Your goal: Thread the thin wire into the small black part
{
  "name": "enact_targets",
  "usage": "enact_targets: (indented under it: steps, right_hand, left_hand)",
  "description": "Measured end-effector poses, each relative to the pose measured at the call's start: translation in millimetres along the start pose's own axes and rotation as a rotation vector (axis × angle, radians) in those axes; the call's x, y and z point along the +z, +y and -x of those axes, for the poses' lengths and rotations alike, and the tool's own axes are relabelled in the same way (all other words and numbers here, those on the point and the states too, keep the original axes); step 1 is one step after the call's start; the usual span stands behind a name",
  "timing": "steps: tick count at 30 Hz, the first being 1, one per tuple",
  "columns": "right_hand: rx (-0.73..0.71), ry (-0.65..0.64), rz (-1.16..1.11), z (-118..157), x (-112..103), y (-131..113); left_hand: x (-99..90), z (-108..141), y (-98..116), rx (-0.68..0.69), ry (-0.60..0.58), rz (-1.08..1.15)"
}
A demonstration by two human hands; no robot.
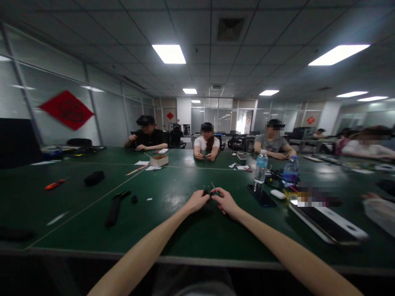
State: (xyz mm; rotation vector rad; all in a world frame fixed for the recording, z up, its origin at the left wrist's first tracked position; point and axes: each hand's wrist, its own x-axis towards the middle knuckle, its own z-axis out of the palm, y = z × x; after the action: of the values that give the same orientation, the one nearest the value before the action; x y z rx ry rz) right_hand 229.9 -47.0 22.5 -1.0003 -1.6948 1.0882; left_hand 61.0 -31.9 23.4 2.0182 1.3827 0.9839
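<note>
Both hands come together low over the worktop (173, 232), with the left hand (196, 201) and right hand (225, 202) closed in a pinch on a small dark object (206, 194). Thin, wire-like ends stick out from either side of it, but the fingers hide most of it and its exact kind cannot be told.

To the left of the hands lie a small black lump (134, 199) and a long black strap (114, 209). Farther left are a black pouch (94, 178) and an orange-handled screwdriver (54, 184).

To the right, a black smartphone (261, 196) lies flat with a clear water bottle (261, 167) upright at its far end. A white oval object (277, 194) sits just beside the phone, and a second water bottle (290, 171) stands beyond it. Farther right lies a long, white-edged flat device (327, 224). Past it, at the right edge, is a co-worker's hand (370, 196).

Straight ahead, well beyond the hands, a small cardboard box (159, 160) sits beside loose white papers (153, 167). Three co-workers (207, 142) sit along the far side of the worktop, facing the hands. A red diamond-shaped sign (66, 110) hangs on the glass partition at far left.
</note>
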Motion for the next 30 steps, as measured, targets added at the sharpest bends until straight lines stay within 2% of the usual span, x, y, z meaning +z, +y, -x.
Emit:
enact_targets:
  steps: [10,16,22,30]
  right_hand:
    - [-0.052,-0.042,0.027,3,-1,-2]
    - [-0.050,-0.033,0.075,0,-1,2]
    - [-0.052,-0.001,0.142,-2,-3,6]
    - [0.004,0.068,0.211,-5,-4,10]
  left_hand:
    - [0.0,3,1,0.093,0.029,-0.011]
    - [-4.6,3,1,0.083,-0.088,0.006]
    - [-3.4,5,-4,0.009,-0.219,0.153]
    - [0.5,1,-11,0.070,-0.162,0.121]
